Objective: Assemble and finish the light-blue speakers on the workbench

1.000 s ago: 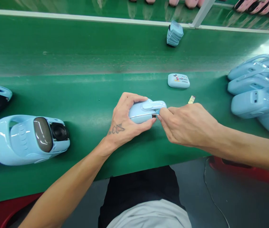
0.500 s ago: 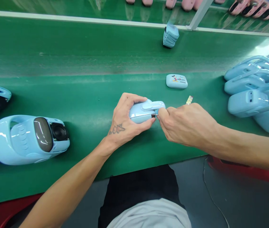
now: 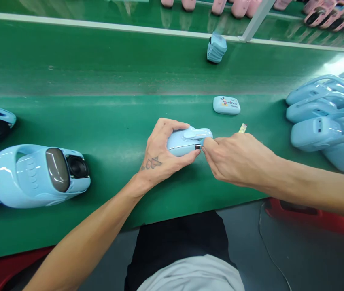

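While the left hand (image 3: 160,155) wraps closed around the blue shell (image 3: 187,142), low over the green belt (image 3: 114,121), its long axis runs left-right, and the right hand (image 3: 238,159) pinches its right tip.

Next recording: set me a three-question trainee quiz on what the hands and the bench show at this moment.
1. Multiple choice: what does the left hand grip?
A) a pink housing
B) a small blue housing
C) a screwdriver

2. True or false: the right hand lies flat on the green bench, well apart from the housing.

3. Fill in: seen from the person, the printed blue panel lies on the bench ___ the hands (nearer than / beyond).

Key:
1. B.
2. False: it pinches at the housing's end.
3. beyond.
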Tool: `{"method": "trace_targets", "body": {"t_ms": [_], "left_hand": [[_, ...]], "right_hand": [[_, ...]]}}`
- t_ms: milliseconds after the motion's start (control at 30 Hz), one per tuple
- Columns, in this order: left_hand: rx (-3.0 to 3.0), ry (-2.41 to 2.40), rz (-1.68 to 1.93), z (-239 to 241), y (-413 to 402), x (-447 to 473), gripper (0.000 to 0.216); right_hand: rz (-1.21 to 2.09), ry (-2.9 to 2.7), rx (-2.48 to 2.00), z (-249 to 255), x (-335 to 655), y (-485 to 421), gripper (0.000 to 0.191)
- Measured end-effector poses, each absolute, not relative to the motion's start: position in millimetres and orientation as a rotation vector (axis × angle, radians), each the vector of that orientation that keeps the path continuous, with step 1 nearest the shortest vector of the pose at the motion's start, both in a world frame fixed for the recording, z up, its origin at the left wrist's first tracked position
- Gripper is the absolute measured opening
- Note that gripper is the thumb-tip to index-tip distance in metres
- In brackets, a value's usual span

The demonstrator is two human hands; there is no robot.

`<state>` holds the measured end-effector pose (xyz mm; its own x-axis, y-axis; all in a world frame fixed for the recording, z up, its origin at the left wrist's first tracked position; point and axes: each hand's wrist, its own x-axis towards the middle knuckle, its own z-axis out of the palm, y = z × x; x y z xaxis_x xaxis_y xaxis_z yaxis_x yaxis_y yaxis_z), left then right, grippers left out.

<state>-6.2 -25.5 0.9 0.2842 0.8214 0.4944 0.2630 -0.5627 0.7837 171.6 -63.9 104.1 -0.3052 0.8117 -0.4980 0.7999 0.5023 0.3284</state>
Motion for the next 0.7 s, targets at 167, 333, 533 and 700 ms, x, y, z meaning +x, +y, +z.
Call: {"method": "trace_targets", "body": {"t_ms": [167, 333, 533, 700], "left_hand": [[2.004, 0.968, 1.243, 1.6, -25.4, -7.2, 0.049], [2.024, 0.964, 1.243, 2.0, -25.2, -6.7, 0.049], [2.005, 0.964, 1.224, 3.6, -24.5, -6.8, 0.048], [1.987, 0.988, 1.209, 4.8, -24.9, -6.3, 0.047]], "right_hand": [[0.027, 2.13, 1.29, 107.3, 169.5, -64.3, 0.032], [0.032, 2.144, 1.286, 107.4, 168.9, -65.1, 0.028], [0.096, 2.186, 1.266, 104.7, 167.4, -64.2, 0.03], [0.057, 2.245, 1.291, 102.5, 169.6, -64.7, 0.029]]}}
